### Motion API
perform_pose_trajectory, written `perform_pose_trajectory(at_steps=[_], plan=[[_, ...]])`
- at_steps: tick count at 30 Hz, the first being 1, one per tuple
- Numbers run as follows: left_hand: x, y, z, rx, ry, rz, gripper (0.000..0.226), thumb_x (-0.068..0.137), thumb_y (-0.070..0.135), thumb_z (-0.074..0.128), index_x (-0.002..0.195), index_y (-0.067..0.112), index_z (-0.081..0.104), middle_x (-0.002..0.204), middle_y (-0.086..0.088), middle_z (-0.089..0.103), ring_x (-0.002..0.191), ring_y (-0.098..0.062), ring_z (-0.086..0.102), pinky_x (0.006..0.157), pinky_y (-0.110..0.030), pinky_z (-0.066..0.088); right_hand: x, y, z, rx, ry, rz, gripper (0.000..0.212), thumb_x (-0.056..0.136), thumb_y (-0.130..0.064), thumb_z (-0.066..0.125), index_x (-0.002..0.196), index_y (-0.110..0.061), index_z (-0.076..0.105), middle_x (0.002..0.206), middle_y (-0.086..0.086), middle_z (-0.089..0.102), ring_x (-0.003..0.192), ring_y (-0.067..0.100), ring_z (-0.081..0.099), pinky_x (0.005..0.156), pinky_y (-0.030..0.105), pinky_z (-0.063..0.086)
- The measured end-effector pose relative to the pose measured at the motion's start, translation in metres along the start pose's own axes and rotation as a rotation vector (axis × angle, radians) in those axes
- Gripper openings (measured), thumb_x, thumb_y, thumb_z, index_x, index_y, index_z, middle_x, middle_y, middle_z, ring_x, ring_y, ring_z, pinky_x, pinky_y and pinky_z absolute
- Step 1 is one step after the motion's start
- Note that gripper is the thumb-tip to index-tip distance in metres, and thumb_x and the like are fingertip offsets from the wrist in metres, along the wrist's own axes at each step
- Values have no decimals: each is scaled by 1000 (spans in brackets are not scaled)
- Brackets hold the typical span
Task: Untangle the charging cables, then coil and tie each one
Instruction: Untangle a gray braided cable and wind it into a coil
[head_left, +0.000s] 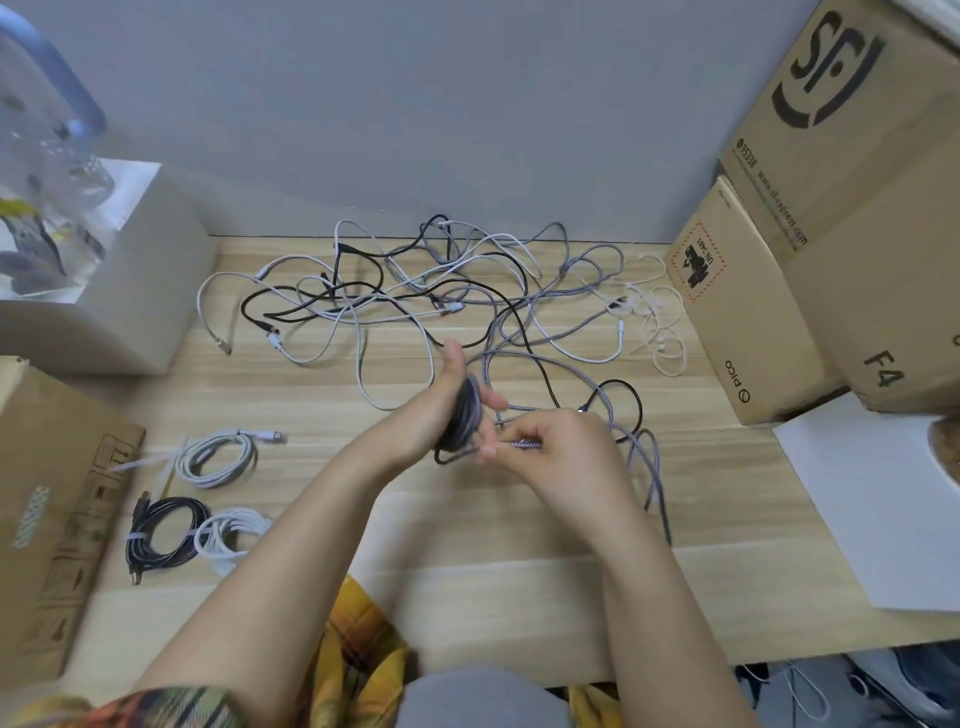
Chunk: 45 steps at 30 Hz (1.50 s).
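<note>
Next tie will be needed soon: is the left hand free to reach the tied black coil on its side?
Probably not yet: the left hand grips a half-wound coil. The path to the tied black coil looks open.

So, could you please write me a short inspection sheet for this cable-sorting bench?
Surface: pale wood-grain table.
Job's things: three tied coils at left, grey coil, black coil, white coil.
Clutter: white sheet at right.
Hands: left hand grips a dark half-wound coil; right hand pinches its braided cable.
Cables: tangled pile of black, white and grey leads, not yet sorted.
Surroundings: cardboard boxes at right, grey box and brown box at left, grey wall.
</note>
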<state>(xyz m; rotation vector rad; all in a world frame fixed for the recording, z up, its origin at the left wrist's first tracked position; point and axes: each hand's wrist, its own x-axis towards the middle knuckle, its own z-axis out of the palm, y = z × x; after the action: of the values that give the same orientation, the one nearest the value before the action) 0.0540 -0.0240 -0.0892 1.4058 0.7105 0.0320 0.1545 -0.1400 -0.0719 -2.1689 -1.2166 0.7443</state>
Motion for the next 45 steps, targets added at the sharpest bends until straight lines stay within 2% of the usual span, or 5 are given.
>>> perform_pose_trajectory(at_steps=[5,16,22,31,45], plan=[[-8,-6,8,201,-452,-80,102,81,68,-10,83,-6,60,43,-3,52,47,-21,48,52,-18,41,-2,-3,-11,128,-13,31,28,57,-23,86,58,-21,58,43,-9,47,48,4,40,54,29,31],[-13,8,-3,-683,-1110,213,43,100,40,32,90,15,66,39,5,21,33,-14,18,79,-23,50,4,13,-18,626,-98,-76,28,77,-37,52,60,-14,53,37,-10,37,35,0,29,37,11,25],[-15,40,-41,-1522,-518,474,34,97,20,41,83,-5,58,50,-8,39,44,-23,38,81,-40,49,-4,49,5,463,-287,63,36,96,-26,49,61,-17,51,43,-12,35,40,3,28,43,15,23],[15,15,-28,-772,337,223,61,97,55,18,99,4,52,52,-1,52,51,-15,46,52,-26,33,-12,15,-5,-34,-336,-52,47,93,-53,42,63,-20,57,54,-3,44,52,10,41,60,30,37],[1,-13,1,6,-371,-129,104,74,75,-14,83,5,62,57,-14,54,53,-24,47,53,-25,38,-8,14,-18,7,95,-147,31,70,-43,76,50,-26,60,44,-5,48,49,12,39,51,30,31]])
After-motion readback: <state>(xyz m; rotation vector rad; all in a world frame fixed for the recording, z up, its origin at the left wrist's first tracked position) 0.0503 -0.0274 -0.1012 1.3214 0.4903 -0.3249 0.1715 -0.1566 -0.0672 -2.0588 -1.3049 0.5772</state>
